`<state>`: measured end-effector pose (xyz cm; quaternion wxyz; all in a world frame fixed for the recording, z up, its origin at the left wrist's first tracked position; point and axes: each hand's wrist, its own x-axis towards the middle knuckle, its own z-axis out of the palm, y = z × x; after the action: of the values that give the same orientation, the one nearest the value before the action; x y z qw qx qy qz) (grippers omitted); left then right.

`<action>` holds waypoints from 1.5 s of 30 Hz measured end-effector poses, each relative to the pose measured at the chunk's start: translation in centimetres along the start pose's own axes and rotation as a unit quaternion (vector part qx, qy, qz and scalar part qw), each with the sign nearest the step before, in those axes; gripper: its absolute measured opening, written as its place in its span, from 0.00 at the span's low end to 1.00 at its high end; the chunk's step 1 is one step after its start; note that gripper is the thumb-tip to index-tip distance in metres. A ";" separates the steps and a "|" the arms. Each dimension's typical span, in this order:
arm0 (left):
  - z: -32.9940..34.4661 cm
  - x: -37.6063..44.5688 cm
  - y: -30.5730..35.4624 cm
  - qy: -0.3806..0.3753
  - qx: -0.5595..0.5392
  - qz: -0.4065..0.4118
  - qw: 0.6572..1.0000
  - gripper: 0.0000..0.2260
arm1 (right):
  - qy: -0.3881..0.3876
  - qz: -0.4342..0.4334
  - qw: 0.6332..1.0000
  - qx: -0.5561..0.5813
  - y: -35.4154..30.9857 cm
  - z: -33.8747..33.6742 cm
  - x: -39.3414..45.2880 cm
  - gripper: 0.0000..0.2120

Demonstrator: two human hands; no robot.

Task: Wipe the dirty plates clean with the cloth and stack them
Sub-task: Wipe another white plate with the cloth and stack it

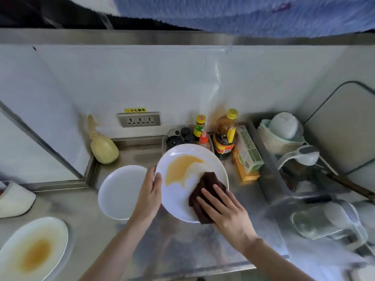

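Observation:
A white plate (178,155) smeared with orange sauce is tilted above the steel counter. My left hand (151,189) grips its left rim. My right hand (225,211) presses a dark brown cloth (207,183) flat against the plate's lower right part, where the surface looks wiped. A clean white plate (119,191) lies on the counter just to the left. Another dirty plate (34,250) with a brownish-orange stain sits at the near left corner.
Sauce and oil bottles (224,136) and a green box (250,151) stand behind the held plate. A pale gourd (103,149) leans in the back corner near a wall socket (139,119). A dish rack (288,142) with bowls and ladles fills the right side.

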<state>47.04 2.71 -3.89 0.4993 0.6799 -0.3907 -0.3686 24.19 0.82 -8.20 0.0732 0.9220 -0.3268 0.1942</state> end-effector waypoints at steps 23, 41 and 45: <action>0.9 1.9 5.0 -0.071 0.005 0.079 0.994 0.12 | 0.058 0.010 0.998 0.030 -2.9 -2.3 2.1 0.23; 5.2 -2.8 4.7 -0.072 -0.238 -0.066 0.966 0.21 | 0.188 0.078 0.979 0.016 -3.6 -3.4 4.5 0.22; 2.9 -1.3 5.1 -0.055 -0.223 -0.086 0.969 0.24 | 0.137 0.029 0.990 0.017 -3.6 -3.2 4.1 0.19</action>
<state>43.09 1.70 0.50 0.5828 0.5608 -0.2656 -0.5247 28.34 2.13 -3.61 0.0961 0.8778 -0.3372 0.3262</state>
